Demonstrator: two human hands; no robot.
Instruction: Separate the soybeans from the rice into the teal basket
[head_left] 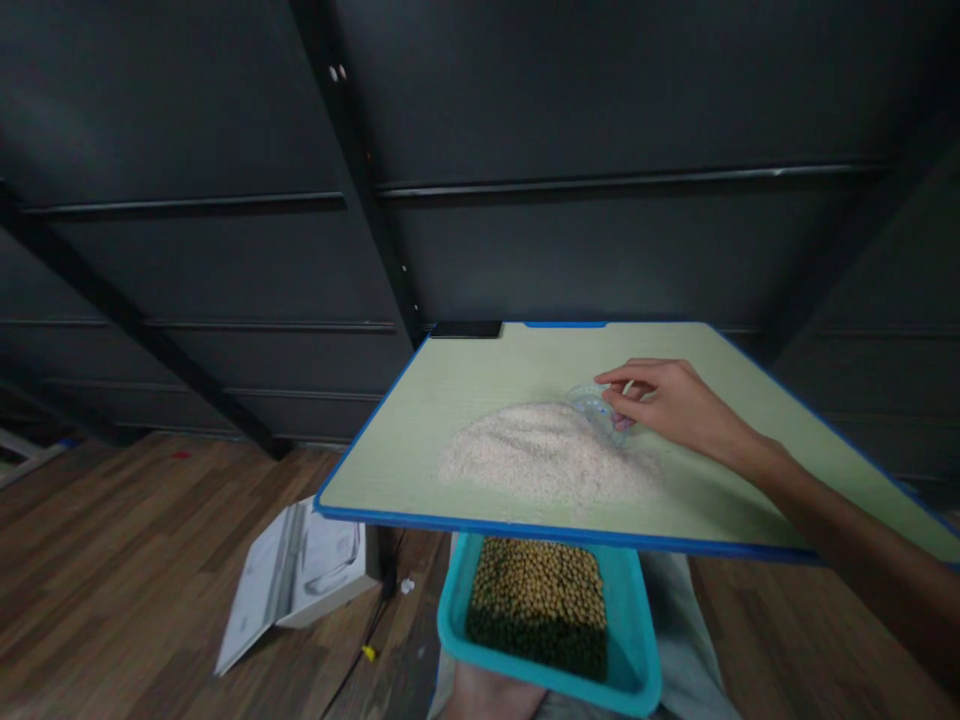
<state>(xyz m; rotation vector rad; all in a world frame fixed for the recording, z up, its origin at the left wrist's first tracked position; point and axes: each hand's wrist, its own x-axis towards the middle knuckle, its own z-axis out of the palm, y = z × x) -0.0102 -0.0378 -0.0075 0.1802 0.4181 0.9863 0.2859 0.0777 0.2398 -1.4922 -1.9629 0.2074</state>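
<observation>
My right hand [651, 398] is closed over the table, its thumb and fingers pinching a clear, curved plastic piece [589, 400] that looks like a protractor. The piece meets the back right edge of a low, spread pile of pale, grainy powder [536, 455]. Below the table's front edge, my left hand [491, 695] grips the near side of a turquoise plastic tray [637, 640] from underneath; most of its fingers are hidden. Inside the tray lie tan soybean-like beans [540, 585], with smaller dark green beans [536, 640] toward the near side.
The pale green tabletop [420, 400] has a blue rim. A flat black object [466, 330] lies at its back left corner. On the wooden floor [150, 560] are an open white box [322, 560] and a dark cable [360, 650]. A dark panelled wall [600, 240] stands behind.
</observation>
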